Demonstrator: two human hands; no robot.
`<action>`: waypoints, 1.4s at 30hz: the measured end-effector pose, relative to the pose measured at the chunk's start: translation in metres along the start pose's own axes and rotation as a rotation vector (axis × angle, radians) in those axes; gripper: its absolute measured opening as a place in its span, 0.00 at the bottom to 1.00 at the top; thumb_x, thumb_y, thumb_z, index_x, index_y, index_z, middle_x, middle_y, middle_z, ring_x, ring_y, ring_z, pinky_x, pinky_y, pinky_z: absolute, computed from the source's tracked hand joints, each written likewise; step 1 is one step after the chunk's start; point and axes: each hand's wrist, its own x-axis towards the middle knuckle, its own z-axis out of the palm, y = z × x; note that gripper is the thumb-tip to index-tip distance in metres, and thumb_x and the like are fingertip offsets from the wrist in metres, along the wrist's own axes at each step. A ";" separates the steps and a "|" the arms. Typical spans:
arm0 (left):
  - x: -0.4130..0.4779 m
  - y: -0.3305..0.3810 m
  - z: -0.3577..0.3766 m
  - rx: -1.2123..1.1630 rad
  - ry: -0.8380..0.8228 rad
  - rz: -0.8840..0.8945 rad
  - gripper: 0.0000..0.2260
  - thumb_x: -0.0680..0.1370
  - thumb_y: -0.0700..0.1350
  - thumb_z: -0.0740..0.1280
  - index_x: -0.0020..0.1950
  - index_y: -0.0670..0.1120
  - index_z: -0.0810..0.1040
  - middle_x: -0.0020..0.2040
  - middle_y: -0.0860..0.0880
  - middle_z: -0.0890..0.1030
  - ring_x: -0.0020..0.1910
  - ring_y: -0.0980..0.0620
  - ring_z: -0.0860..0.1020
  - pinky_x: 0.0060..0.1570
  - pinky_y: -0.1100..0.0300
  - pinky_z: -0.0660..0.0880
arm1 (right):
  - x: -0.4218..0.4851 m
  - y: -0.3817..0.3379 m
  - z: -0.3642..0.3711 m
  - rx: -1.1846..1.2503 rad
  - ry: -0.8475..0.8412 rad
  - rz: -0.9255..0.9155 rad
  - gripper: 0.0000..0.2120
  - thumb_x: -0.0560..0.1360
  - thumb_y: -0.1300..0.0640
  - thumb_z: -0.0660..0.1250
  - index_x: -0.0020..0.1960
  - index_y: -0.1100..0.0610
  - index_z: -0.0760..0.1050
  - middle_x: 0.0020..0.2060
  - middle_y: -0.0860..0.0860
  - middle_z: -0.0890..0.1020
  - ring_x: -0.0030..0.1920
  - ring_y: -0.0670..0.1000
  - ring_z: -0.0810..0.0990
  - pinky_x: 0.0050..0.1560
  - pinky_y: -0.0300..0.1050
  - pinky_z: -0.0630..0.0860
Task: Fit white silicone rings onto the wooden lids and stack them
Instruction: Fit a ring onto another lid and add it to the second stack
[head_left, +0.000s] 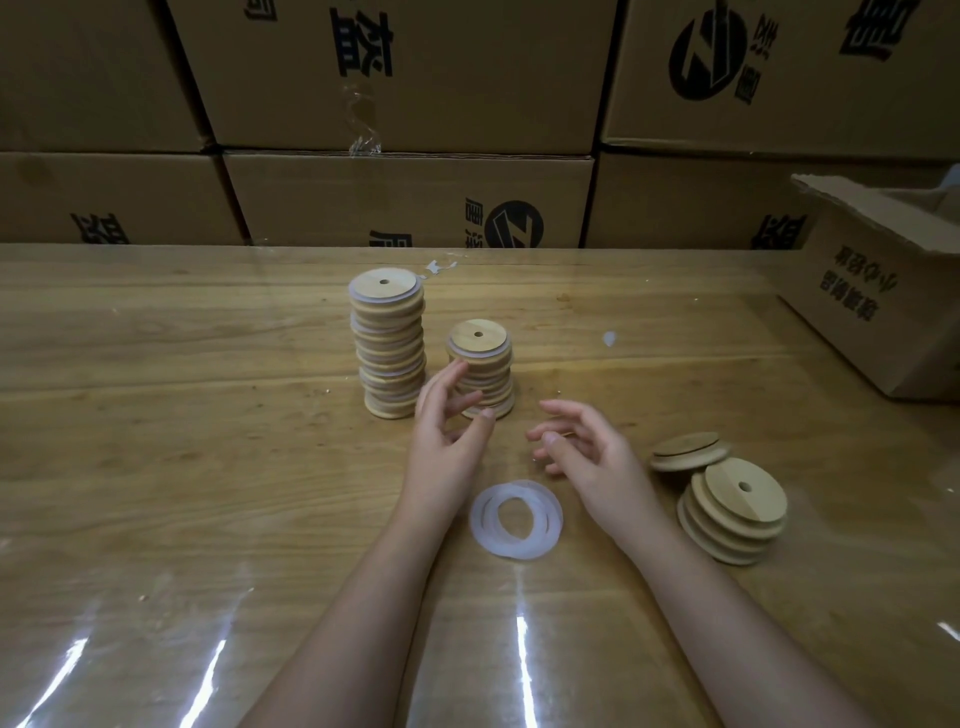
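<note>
Holding nothing, left grip (445, 441) and right grip (589, 457) hang loose; two stacks (390, 348) done beyond, bare lids (732, 512) (rings (516, 519) too) wait nearby.

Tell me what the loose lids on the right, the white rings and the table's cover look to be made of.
Loose lids: pale wood, possibly bamboo, matte; grain and a two-tone seam show on the top one. Rings: translucent white, matte, likely silicone; overlapping layers show through. Table cover: clear glossy plastic film, judging by glare streaks and grain visible beneath.
</note>
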 end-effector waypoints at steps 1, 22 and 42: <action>-0.001 0.000 0.000 0.015 0.009 0.015 0.21 0.75 0.32 0.65 0.63 0.51 0.70 0.66 0.47 0.70 0.52 0.63 0.77 0.46 0.67 0.75 | -0.002 -0.001 0.001 -0.057 0.043 0.005 0.13 0.76 0.63 0.63 0.52 0.44 0.74 0.43 0.47 0.82 0.41 0.46 0.81 0.44 0.42 0.77; -0.004 0.002 0.001 0.014 -0.135 -0.135 0.07 0.78 0.37 0.63 0.45 0.48 0.78 0.32 0.52 0.80 0.26 0.56 0.72 0.27 0.67 0.69 | -0.015 -0.016 -0.021 -1.643 0.207 0.191 0.16 0.74 0.62 0.56 0.59 0.50 0.71 0.56 0.51 0.73 0.58 0.55 0.68 0.54 0.53 0.63; 0.005 0.007 -0.011 -0.316 -0.198 -0.338 0.08 0.78 0.39 0.62 0.53 0.44 0.80 0.43 0.46 0.82 0.37 0.54 0.78 0.35 0.65 0.74 | -0.020 -0.015 0.020 -0.698 0.041 -0.801 0.09 0.71 0.62 0.66 0.51 0.59 0.77 0.55 0.57 0.77 0.59 0.54 0.75 0.64 0.47 0.68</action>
